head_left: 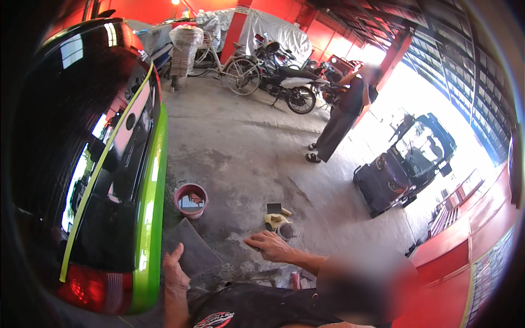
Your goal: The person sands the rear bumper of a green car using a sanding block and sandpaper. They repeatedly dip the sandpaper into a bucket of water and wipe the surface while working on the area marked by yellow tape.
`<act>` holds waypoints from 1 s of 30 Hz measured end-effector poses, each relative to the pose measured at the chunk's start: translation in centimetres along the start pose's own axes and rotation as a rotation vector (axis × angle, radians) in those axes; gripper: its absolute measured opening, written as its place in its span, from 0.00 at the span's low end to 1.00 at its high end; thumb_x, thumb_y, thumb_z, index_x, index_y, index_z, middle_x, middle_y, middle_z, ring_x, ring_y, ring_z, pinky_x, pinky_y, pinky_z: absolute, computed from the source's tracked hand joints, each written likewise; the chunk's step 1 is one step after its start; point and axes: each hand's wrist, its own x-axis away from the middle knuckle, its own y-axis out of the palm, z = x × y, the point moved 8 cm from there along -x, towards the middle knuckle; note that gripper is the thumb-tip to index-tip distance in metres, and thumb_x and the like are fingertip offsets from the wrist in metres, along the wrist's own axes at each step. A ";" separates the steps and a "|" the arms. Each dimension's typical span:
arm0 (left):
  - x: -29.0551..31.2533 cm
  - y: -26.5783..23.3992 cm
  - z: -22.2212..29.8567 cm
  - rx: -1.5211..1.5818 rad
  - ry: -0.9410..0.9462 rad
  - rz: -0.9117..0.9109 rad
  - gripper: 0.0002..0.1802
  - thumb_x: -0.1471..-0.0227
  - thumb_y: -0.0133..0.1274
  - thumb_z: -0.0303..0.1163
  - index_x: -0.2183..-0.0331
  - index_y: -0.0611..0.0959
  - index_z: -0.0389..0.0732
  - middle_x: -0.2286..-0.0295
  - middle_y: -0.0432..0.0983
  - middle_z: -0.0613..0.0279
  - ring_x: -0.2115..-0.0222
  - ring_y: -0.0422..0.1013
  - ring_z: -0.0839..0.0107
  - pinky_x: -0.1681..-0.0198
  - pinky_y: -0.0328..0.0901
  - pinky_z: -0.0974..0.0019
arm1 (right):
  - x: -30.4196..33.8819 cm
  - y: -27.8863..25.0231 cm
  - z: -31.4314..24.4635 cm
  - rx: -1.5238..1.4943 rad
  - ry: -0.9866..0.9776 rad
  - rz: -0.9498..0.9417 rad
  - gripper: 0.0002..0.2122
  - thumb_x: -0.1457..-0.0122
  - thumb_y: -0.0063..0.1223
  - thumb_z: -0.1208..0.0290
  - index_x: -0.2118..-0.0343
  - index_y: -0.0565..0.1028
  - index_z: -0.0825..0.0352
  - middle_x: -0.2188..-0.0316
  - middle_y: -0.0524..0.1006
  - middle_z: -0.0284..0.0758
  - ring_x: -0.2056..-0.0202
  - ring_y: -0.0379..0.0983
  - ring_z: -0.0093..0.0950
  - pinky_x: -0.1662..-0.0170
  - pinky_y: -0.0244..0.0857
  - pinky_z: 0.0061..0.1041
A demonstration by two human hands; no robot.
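My left hand (176, 269) grips the near-left edge of a dark grey flat sheet (196, 252), thumb on top. The sheet looks like sandpaper and is held beside the car's green bumper (149, 218). My right hand (270, 247) is reached out over the floor with its fingers pressed together. A small dark edge shows at the fingertips, too small to name. Just beyond that hand lie a yellow cloth-like piece (278, 219), a dark flat block (274, 208) and a round container (285, 232). A pink bucket (191, 214) of water stands beyond the sheet.
On the left is the black car rear (104, 229) with yellow tape (98, 177) along it. A person (347, 109) stands at the far right, near parked motorcycles (295, 85) and a bicycle (235, 71). A dark three-wheeled vehicle (388, 180) stands at the right opening.
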 end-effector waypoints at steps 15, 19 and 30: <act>-2.9 9.3 -5.3 -0.016 0.113 -0.433 0.21 0.38 0.45 0.36 0.47 0.71 0.35 0.54 0.71 0.58 0.52 0.66 0.69 0.46 0.59 0.66 | -3.4 -4.9 -9.7 -0.718 -0.082 0.761 0.23 0.37 0.39 0.74 0.38 0.58 0.70 0.40 0.60 0.48 0.39 0.57 0.44 0.37 0.49 0.32; -3.1 8.6 -7.3 -0.455 0.185 -0.419 0.21 0.39 0.46 0.35 0.48 0.73 0.32 0.57 0.76 0.53 0.57 0.72 0.67 0.50 0.63 0.68 | -4.8 -5.1 -6.5 -0.789 0.126 0.840 0.23 0.35 0.39 0.69 0.38 0.59 0.68 0.41 0.61 0.49 0.41 0.58 0.45 0.39 0.52 0.32; 0.5 10.2 -1.6 -1.026 1.024 -0.197 0.23 0.40 0.41 0.32 0.48 0.70 0.28 0.54 0.69 0.34 0.53 0.67 0.41 0.50 0.61 0.51 | -3.7 -2.1 -2.2 -1.585 0.365 0.456 0.18 0.36 0.48 0.53 0.63 0.75 0.67 0.75 0.76 0.28 0.76 0.71 0.19 0.72 0.65 0.21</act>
